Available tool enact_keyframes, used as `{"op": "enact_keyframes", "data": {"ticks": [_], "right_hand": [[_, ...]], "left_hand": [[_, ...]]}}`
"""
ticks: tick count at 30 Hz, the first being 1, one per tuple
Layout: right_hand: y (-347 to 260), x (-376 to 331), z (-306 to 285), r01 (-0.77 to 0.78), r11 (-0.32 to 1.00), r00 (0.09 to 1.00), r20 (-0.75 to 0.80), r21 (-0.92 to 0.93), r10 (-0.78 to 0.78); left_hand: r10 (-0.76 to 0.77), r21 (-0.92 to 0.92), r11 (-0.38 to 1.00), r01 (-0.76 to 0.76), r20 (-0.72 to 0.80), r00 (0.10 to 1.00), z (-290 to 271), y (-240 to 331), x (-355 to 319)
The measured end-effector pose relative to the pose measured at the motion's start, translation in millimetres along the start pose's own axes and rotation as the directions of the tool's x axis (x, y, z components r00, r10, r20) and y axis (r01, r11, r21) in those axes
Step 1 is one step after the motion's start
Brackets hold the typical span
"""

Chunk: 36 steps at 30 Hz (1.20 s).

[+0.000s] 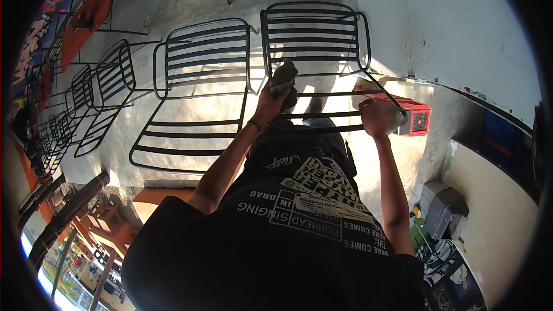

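A black metal slatted chair [314,34] stands right in front of me on pale concrete. My left hand [269,102] is closed around a grey crumpled cloth [284,78], which is pressed against the chair's seat slats. My right hand [377,118] grips the right side rail of the same chair, near its front corner. Both forearms reach out from my black printed shirt, which hides the chair's near edge.
A second black slatted chair [201,69] stands just to the left, with several more [109,80] in a row beyond it. A red box [416,120] sits by the white wall on the right. A grey machine [440,204] stands lower right.
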State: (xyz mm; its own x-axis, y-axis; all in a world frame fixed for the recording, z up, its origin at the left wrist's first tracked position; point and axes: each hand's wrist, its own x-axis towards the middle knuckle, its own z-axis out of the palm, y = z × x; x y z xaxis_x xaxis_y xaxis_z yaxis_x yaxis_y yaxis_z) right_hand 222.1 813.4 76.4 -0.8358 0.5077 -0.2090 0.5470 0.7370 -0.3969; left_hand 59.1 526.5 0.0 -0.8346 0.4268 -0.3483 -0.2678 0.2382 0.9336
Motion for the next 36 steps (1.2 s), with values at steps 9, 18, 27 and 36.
{"op": "enact_keyframes", "data": {"ticks": [9, 18, 27, 36], "right_hand": [[-121.2, -5.0, 30.7, 0.197, 0.838, 0.949, 0.117, 0.509, -0.294], [-67.1, 0.1, -4.5, 0.385, 0.819, 0.696, 0.449, 0.425, -0.560], [67.6, -18.2, -46.8, 0.519, 0.806, 0.854, -0.150, 0.285, -0.498], [185.7, 15.5, -61.8, 0.242, 0.778, 0.965, -0.058, 0.579, -0.257]], "left_hand": [[-0.428, -0.391, 0.570, 0.722, 0.609, 0.668, 33.3, 102.1, -8.5], [-0.059, 0.821, 0.448, -0.354, 0.422, 0.905, -36.2, -34.2, -34.5], [0.199, 0.603, 0.782, -0.158, -0.002, 0.980, -8.2, -67.7, -72.0], [-0.140, 0.245, 0.914, 0.324, -0.560, 0.817, 3.7, -65.9, -47.4]]}}
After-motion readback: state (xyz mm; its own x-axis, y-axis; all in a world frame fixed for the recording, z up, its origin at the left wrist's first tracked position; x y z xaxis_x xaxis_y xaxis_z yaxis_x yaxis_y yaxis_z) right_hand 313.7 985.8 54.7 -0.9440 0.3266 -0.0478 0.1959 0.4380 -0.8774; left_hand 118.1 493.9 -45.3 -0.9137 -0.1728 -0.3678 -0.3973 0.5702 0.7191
